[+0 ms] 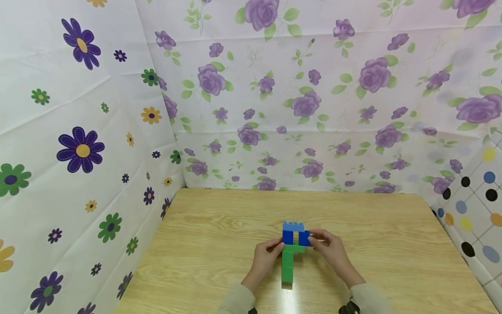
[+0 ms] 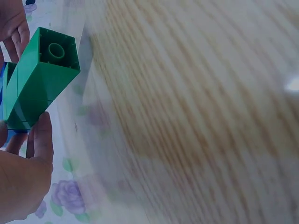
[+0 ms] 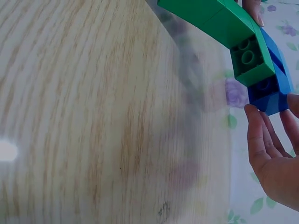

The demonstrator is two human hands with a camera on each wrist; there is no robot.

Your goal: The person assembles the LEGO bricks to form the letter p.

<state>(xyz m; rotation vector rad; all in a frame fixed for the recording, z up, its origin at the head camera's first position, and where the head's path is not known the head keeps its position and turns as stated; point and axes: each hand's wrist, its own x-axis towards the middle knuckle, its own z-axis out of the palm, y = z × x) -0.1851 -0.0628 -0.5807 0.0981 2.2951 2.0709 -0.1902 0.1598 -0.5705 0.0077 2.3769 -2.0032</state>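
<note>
Between my hands is an assembly of toy building blocks. Its lower column is green (image 1: 287, 266), with a green piece (image 1: 299, 249) jutting right at the top. Above that are two dark blue blocks with a gap between them, bridged by a light blue block (image 1: 293, 226) with studs on top. My left hand (image 1: 266, 260) pinches the left side where blue meets green. With thumb and fingers, my right hand (image 1: 333, 253) grips the right dark blue block (image 1: 305, 238), which sticks out sideways. The green column's hollow underside (image 2: 56, 51) faces the left wrist view.
A wood-grain table (image 1: 211, 244) lies beneath, with a bright light reflection near its front. Floral cloth (image 1: 306, 104) hangs behind it. More patterned cloth covers the left side (image 1: 113, 183) and a dotted sheet (image 1: 476, 209) the right.
</note>
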